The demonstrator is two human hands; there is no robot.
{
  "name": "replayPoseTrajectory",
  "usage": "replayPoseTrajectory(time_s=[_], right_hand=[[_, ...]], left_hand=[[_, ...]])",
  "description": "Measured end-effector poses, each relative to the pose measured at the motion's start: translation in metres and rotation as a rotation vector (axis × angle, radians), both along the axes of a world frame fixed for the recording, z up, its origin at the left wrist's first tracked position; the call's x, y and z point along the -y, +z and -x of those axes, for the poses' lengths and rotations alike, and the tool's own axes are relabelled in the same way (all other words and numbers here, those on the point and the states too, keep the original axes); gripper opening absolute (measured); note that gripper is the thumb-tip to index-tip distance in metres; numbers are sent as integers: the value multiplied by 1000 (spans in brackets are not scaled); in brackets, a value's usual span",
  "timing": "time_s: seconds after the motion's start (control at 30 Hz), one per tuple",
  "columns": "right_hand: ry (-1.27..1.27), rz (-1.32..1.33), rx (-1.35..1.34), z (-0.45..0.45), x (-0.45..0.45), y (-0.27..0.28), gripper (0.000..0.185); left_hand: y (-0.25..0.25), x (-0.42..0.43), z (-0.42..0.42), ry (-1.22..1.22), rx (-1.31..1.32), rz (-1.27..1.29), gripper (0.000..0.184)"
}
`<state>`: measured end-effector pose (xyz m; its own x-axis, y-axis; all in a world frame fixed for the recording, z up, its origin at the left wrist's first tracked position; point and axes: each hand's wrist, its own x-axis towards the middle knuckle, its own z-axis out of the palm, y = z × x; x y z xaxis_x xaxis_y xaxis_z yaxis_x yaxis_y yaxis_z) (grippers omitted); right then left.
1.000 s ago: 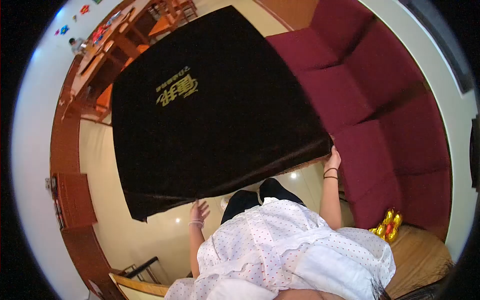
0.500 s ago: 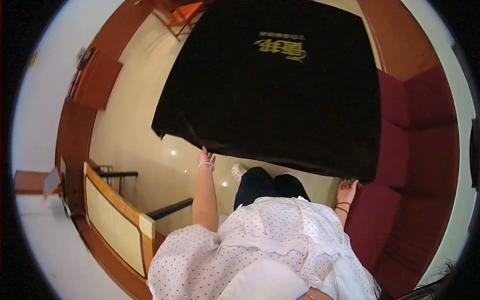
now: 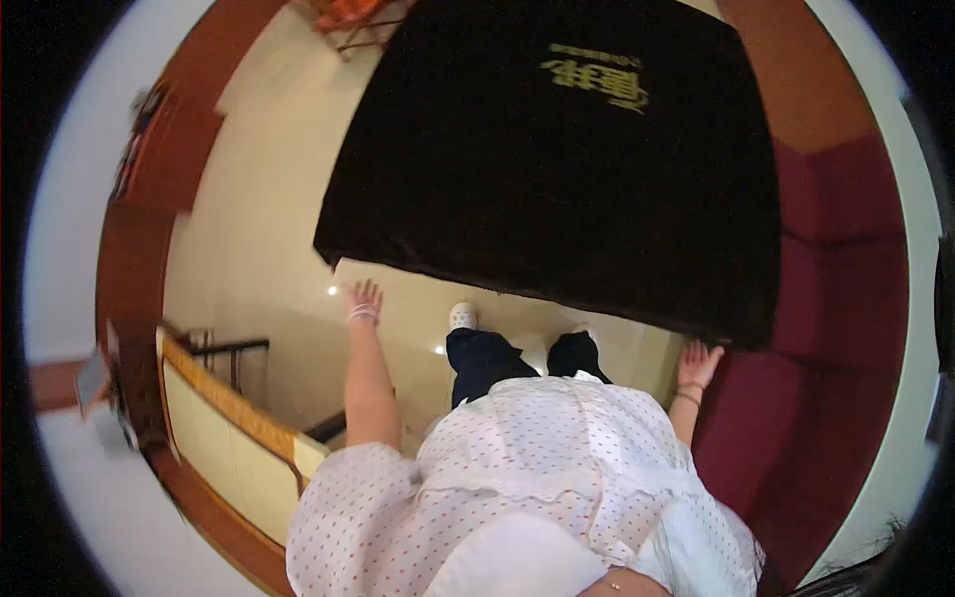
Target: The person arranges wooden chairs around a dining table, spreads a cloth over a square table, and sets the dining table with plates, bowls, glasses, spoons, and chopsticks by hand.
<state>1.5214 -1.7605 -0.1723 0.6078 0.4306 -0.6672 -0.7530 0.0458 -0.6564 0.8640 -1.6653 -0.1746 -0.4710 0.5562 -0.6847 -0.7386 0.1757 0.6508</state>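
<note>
A large black cloth (image 3: 547, 189) with yellow lettering lies spread in front of me over something box-like or table-like, which it hides. My left hand (image 3: 365, 298) is held out a little below the cloth's near left edge, apart from it, with fingers spread and nothing in them. Close to the near right corner of the cloth is my right hand (image 3: 700, 366), its fingers stretched apart. Whether those fingertips touch the hem I cannot tell.
A dark red sofa (image 3: 836, 328) runs along the right side, close to the cloth. To the left stands a chair with a cream back panel (image 3: 234, 418) and black armrests. Brown cabinets (image 3: 174, 149) line the left wall. An orange chair (image 3: 348, 15) is at the far end.
Both hands have let go of the cloth's near edge. My left hand has moved left and away from it; the fingers have opened. My view has shifted, and my legs have stepped apart.
</note>
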Motion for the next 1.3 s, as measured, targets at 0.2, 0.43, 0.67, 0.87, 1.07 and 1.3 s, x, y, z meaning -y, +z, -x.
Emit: replayPoseTrajectory(time_s=[0.2, 0.43, 0.67, 0.87, 1.07, 1.3], right_hand=[[74, -75, -159, 134, -20, 6, 53], [78, -55, -107, 240, -44, 5, 42], [13, 97, -28, 256, -52, -15, 31], [-8, 261, 66, 243, -56, -46, 32], [-154, 412, 136, 259, -64, -39, 35], [-369, 1175, 861, 291, -69, 2, 24]], left_hand=[[-1, -70, 89, 193, 238, -64, 81], [-41, -103, 147, 93, 193, 7, 40], [-83, -80, 183, 69, 168, 294, 32], [-36, -50, 168, -255, -15, 515, 47], [-14, -59, 173, -411, -218, 442, 66], [-21, -166, 165, -984, 1, 167, 56]])
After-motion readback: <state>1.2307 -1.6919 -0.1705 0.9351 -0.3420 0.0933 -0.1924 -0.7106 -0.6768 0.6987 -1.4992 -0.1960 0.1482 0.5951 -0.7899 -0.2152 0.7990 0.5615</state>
